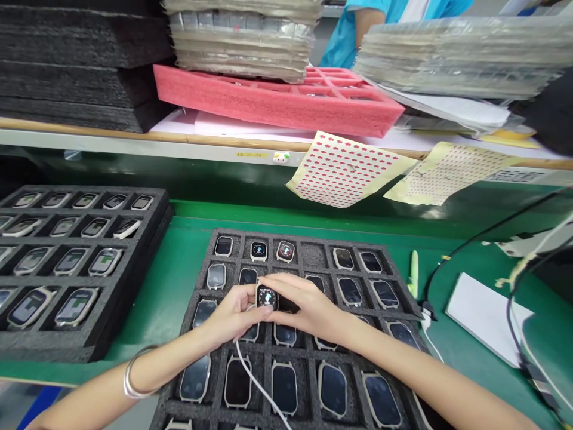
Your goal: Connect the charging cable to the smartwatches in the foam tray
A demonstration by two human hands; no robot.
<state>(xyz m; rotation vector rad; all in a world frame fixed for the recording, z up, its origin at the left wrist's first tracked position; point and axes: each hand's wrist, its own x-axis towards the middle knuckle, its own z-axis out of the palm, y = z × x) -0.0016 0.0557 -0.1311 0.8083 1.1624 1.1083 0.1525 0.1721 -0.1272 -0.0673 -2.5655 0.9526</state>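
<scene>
A smartwatch case (267, 297) with a lit watch face is held between my two hands above the black foam tray (314, 257). My left hand (237, 307) grips its left side, with the thumb along the lower edge. A white cable (259, 382) runs down from under my left hand; its upper end is hidden there. My right hand (302, 304) is closed on the watch's right side, fingers at the top and thumb below. Strapless watches sit in the tray's compartments around my hands; two in the back row, a watch (258, 251) and its neighbour (285, 251), have lit screens.
Another foam tray (134, 257) of watches lies at the left. A green pen (414, 273), a white notepad (487, 316) and black cables (474, 239) are at the right. Sticker sheets (349, 170) hang from the shelf, which bears a pink foam tray (268, 107). Someone's blue sleeve (340, 42) shows behind.
</scene>
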